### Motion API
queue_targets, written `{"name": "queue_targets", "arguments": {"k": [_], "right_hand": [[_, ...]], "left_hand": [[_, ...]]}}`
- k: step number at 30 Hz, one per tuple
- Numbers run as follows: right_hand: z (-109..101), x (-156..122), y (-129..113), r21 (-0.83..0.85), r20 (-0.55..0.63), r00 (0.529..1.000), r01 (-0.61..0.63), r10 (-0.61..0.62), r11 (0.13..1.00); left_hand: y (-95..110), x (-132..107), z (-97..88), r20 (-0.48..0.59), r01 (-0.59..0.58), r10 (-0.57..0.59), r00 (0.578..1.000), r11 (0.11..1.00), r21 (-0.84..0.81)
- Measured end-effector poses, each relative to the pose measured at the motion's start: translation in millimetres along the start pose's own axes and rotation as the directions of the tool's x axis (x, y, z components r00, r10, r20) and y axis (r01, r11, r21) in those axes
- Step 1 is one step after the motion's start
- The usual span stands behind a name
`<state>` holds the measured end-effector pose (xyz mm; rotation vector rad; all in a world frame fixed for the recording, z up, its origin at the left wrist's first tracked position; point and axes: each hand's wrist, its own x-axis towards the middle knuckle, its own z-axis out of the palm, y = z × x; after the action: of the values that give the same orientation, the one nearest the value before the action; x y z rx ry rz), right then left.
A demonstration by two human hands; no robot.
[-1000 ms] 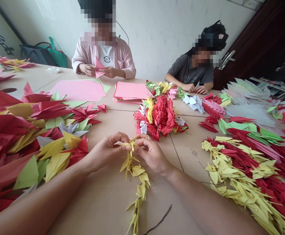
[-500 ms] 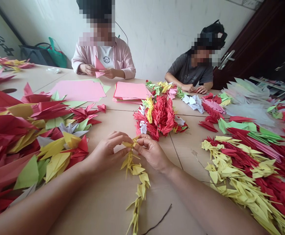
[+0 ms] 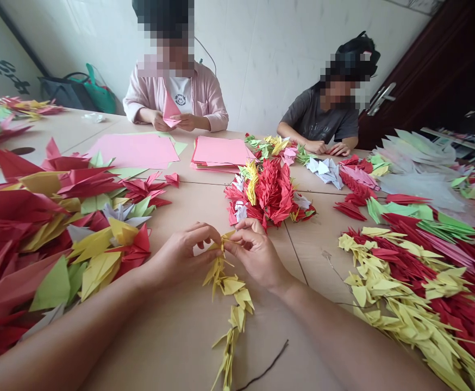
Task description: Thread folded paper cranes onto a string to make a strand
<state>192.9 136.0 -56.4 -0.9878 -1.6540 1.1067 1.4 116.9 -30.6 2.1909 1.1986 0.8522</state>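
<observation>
Two bare hands at centre frame, near each other: left hand (image 3: 182, 250) and right hand (image 3: 260, 258), each with thumb and fingers pinched on the top end of one yellow paper chain (image 3: 235, 317). Chain trails down to the bottom edge, lower centre. One dark wire (image 3: 268, 365) beside it. One mostly red paper bundle (image 3: 276, 190) just above centre. Two lots of pink sheets (image 3: 133, 150), upper centre-left and upper centre. Left: one mixed heap of folded paper (image 3: 99, 271), pieces overlapping, uncountable. Two people across the table (image 3: 160, 336), upper frame; one holds one pink folded piece (image 3: 171, 111).
</observation>
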Motion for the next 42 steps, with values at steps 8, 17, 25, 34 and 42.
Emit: {"name": "queue_targets", "arguments": {"k": [8,17,25,34,42], "right_hand": [[-3,4,-3,0.045,0.108,0.994,-0.014,0.009,0.999],[-1,4,-3,0.123,0.181,0.978,-0.131,0.108,0.984],[-3,5,-5,0.166,0.193,0.965,-0.212,0.179,0.963],[-1,4,-4,0.199,0.188,0.96,-0.242,0.206,0.95],[-1,5,-8,0.203,0.198,0.957,-0.25,0.21,0.947]], "left_hand": [[0,0,0.0,-0.001,0.093,-0.093,0.996,0.995,-0.045],[-1,-1,4.8,0.004,0.155,-0.155,0.988,0.983,-0.095],[10,1,3.3,0.01,0.198,-0.2,0.98,0.962,-0.188],[6,1,5.5,0.017,0.217,-0.218,0.976,0.953,-0.209],[8,3,4.2,0.01,0.226,-0.233,0.972,0.928,-0.296]]}}
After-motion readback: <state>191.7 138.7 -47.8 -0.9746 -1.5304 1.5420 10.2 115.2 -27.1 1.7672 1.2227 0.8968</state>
